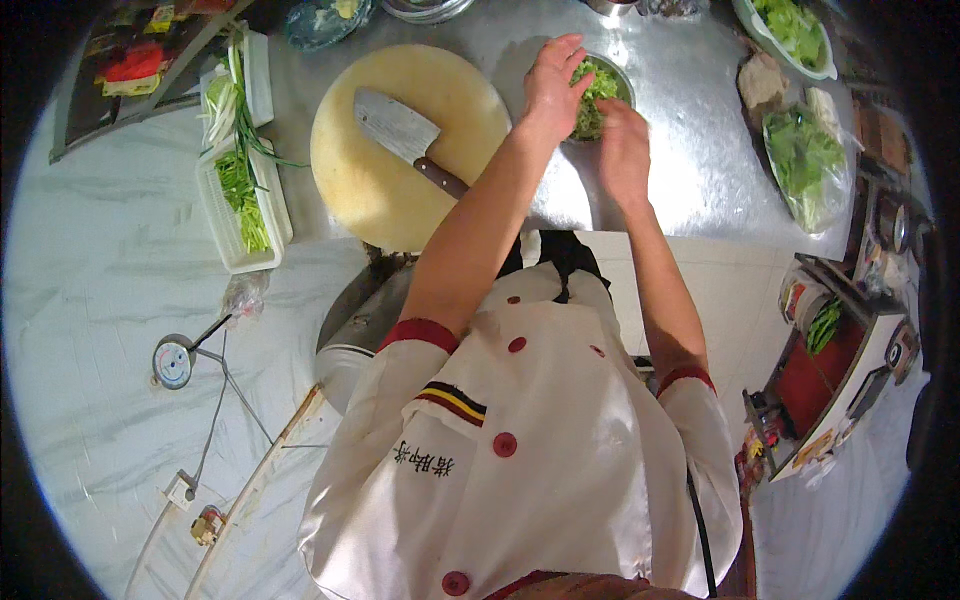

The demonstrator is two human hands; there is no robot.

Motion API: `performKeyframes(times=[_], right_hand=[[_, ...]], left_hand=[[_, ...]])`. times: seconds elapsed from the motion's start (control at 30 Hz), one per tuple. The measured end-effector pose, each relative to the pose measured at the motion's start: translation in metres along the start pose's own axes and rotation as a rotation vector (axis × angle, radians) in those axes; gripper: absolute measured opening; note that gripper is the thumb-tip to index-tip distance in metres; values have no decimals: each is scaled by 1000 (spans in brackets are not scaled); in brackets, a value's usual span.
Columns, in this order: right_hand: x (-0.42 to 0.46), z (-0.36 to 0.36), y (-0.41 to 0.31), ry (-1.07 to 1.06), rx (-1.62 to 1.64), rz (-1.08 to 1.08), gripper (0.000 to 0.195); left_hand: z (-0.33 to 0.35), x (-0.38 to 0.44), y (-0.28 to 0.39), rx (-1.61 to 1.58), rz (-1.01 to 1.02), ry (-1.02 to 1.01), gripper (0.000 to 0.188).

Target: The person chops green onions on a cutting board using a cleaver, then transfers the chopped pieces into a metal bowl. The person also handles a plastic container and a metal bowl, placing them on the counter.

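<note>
A round metal bowl (627, 84) holding chopped green vegetables (600, 84) stands on the steel worktop. At its left rim is my left hand (553, 86), fingers spread and nothing seen in them. My right hand (625, 154) is at the bowl's near right side, its fingertips over the rim by the greens. Whether those fingers pinch anything is hidden by blur. Left of the bowl lies a round, pale chopping board (405, 202). On it rests a cleaver (394, 124) with a dark riveted handle, which my left forearm partly covers.
White plastic baskets (262, 247) of spring onions and cut greens line the steel worktop's (697, 165) left side. At right are bagged leafy greens (806, 165), a brown lump (761, 81) and a lettuce basin (787, 34). A metal bin (360, 300) stands below the board.
</note>
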State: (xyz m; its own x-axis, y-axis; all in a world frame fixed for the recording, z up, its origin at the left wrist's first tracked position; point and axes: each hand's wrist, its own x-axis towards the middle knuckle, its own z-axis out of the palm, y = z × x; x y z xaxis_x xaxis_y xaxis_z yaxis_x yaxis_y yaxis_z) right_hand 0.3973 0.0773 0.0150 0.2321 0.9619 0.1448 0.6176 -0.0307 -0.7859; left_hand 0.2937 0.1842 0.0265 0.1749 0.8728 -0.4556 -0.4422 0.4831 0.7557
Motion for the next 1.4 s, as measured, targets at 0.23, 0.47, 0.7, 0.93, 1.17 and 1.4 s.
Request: performKeyframes(times=[0.23, 0.47, 0.7, 0.93, 1.17, 1.4], right_hand=[[-2, 6, 77, 76, 312, 556, 15], [-17, 40, 84, 45, 891, 713, 14], [-86, -13, 39, 33, 854, 885, 8], [-202, -83, 33, 365, 873, 929, 9], [-300, -157, 82, 734, 967, 920, 10], [-382, -278, 161, 869, 868, 945, 10]], left_hand=[[15, -25, 56, 892, 428, -165, 14], [-21, -46, -13, 895, 440, -246, 13], [-66, -138, 26, 357, 125, -242, 24], [-90, -156, 20, -65, -457, -76, 15], [28, -170, 6, -1077, -885, -310, 53], [198, -176, -142, -350, -800, -837, 50]])
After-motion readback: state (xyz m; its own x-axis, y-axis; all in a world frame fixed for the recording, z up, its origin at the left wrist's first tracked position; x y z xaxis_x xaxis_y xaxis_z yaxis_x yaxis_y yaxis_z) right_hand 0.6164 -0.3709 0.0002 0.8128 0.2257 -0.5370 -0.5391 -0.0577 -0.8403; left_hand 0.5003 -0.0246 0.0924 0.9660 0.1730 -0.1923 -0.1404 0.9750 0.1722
